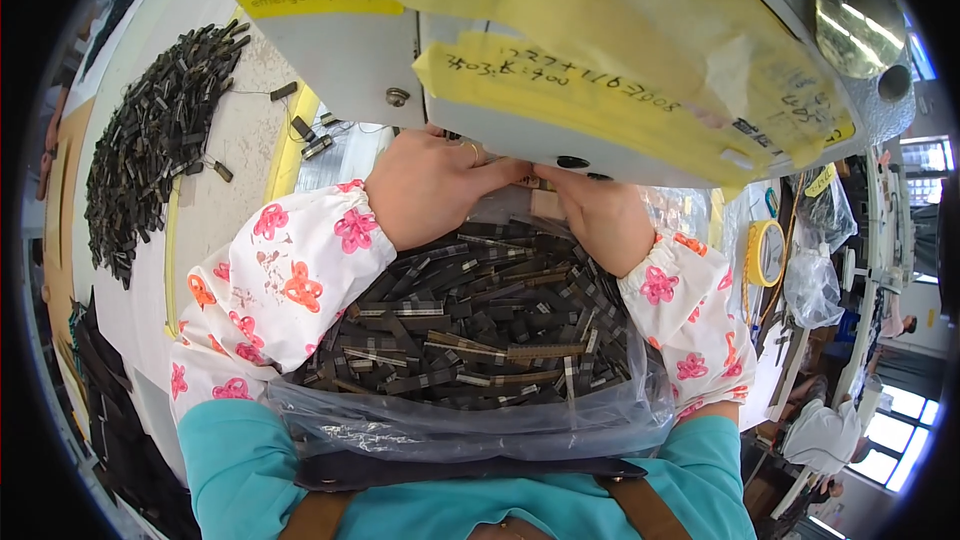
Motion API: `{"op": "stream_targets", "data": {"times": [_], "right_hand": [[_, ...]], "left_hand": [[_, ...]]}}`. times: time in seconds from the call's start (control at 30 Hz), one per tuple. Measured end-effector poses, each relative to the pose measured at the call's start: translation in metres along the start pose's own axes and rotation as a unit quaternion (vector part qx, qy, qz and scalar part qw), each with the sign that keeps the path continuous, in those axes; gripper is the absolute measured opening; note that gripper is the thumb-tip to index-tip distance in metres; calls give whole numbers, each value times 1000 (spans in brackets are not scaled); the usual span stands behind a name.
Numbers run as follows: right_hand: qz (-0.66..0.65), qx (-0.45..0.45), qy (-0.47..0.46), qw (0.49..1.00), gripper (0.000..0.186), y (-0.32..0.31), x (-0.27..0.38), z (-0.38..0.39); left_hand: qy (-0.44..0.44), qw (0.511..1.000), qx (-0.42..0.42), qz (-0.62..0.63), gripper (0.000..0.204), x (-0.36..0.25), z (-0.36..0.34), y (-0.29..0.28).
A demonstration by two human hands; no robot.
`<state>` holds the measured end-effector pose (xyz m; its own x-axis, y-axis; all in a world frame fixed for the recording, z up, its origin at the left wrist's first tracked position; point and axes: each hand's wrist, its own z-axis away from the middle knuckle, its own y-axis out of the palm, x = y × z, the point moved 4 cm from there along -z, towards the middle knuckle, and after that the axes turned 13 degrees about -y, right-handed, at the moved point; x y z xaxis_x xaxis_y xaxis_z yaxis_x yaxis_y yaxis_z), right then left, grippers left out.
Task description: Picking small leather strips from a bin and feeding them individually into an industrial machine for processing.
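Note:
My left hand [425, 185] and my right hand [605, 220] meet at the lower edge of a grey machine housing [560, 130]. Their thumbs point toward each other, almost touching. Both hands look closed, with the fingertips partly hidden under the housing, so what they pinch cannot be made out. A small tan block [547, 205] shows just below the thumbs. Between my forearms, a clear plastic bag [480, 430] holds a heap of short black fabric strips [480, 320], some with pale bands. Floral sleeve covers wrap both forearms.
A tall pile of small black pieces [165, 140] lies on the white table at the left. A few loose pieces [315, 145] sit beside the machine. At the right are a yellow tape roll [767, 252] and clear plastic bags [812, 285]. Dark fabric [115, 430] hangs at lower left.

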<state>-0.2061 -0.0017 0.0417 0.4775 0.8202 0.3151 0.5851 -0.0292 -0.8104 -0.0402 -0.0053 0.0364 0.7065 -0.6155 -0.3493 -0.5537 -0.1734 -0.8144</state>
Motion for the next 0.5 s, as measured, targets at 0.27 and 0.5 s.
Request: {"op": "stream_targets", "data": {"times": [0.27, 0.5], "right_hand": [[8, 8, 51, 999, 18, 1, -11, 5], [8, 13, 31, 999, 18, 1, -7, 3]], "left_hand": [[-24, 999, 25, -1, 30, 1, -3, 1], [-77, 992, 78, 68, 29, 7, 2, -17]]}}
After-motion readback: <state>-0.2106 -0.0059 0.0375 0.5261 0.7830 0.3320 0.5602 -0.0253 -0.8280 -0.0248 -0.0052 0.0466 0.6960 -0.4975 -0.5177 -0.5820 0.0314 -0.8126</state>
